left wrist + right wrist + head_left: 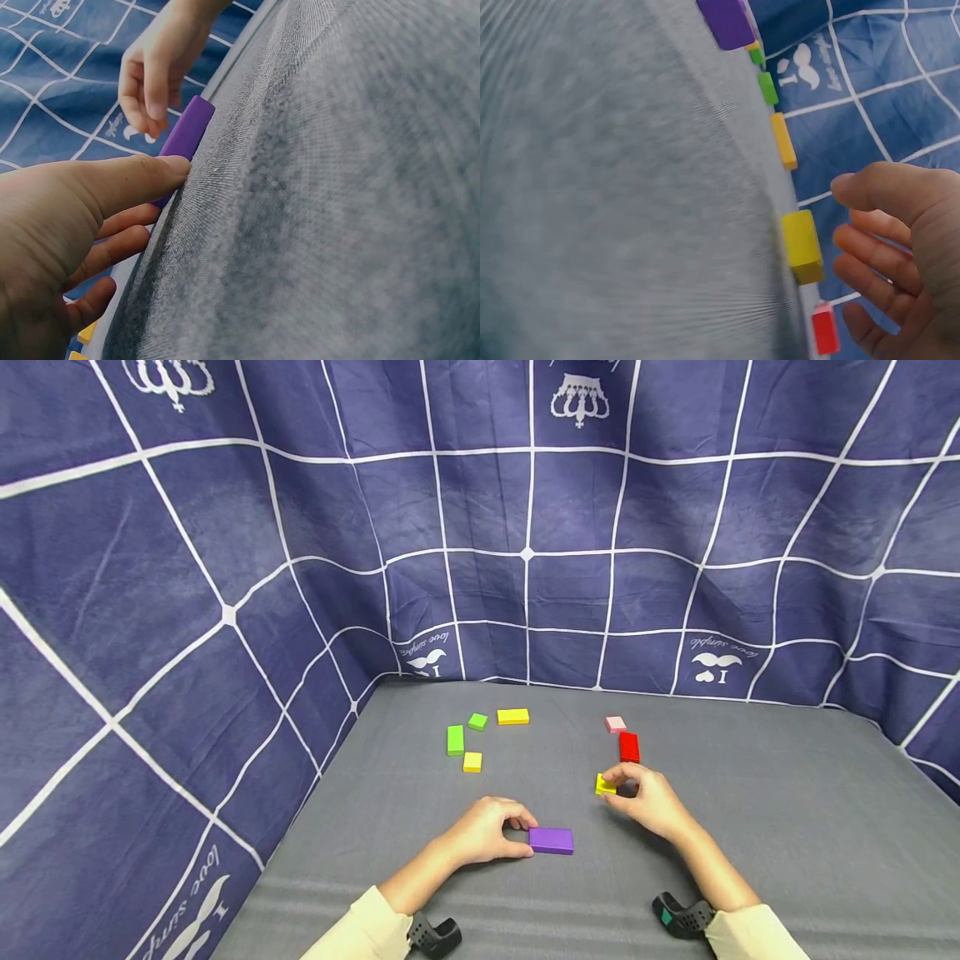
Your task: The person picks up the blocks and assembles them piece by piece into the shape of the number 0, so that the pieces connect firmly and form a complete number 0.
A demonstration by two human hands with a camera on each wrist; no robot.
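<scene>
Flat on the grey table lies a purple block (551, 841). My left hand (487, 832) pinches its left end, with the thumb (142, 180) on the near side and the fingers at the far side. To the right, my right hand (648, 802) hovers by a small yellow block (603, 784). In the right wrist view its thumb and fingers are parted, with a gap between them and the yellow block (802, 246). Just beyond that hand are a red block (629, 747) and a small pink block (616, 724).
Farther back on the left of the table (750, 777) lie a long green block (455, 740), a small green block (477, 722), a long yellow block (513, 717) and another small yellow block (472, 762). A blue curtain (480, 510) with white lines hangs behind and at the left.
</scene>
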